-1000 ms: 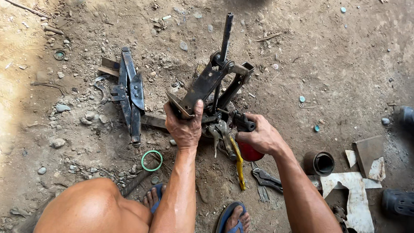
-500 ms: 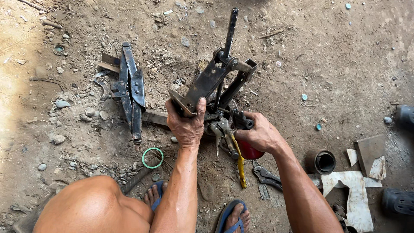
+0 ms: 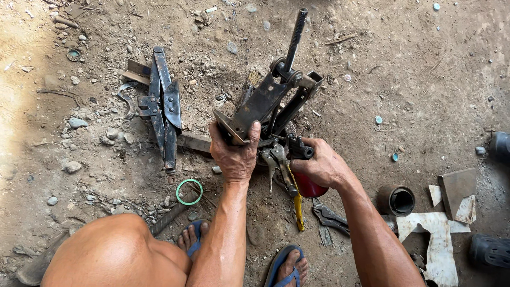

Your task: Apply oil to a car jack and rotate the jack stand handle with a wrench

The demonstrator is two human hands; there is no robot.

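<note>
My left hand [image 3: 234, 154] grips the near plate of a black scissor jack [image 3: 268, 98], which stands tilted on the dirt with its threaded screw rod [image 3: 295, 37] pointing away. My right hand [image 3: 321, 166] is closed around a red-bodied tool [image 3: 308, 186] whose black head [image 3: 297, 148] sits against the jack's lower part. Pliers with yellow handles [image 3: 296, 204] lie just under my right hand. My bare knee [image 3: 114, 255] and two feet in blue sandals [image 3: 287, 268] fill the bottom of the view.
A second black jack [image 3: 163, 109] lies flat to the left beside a wooden strip [image 3: 194, 142]. A green ring [image 3: 189, 192] lies near my left wrist. Grey pliers [image 3: 330, 218], a short metal cylinder [image 3: 396, 200] and white scrap [image 3: 438, 242] lie to the right. Stones dot the dirt.
The view has shifted slightly; both hands keep their grips, and my right hand has moved a little at the jack's base.
</note>
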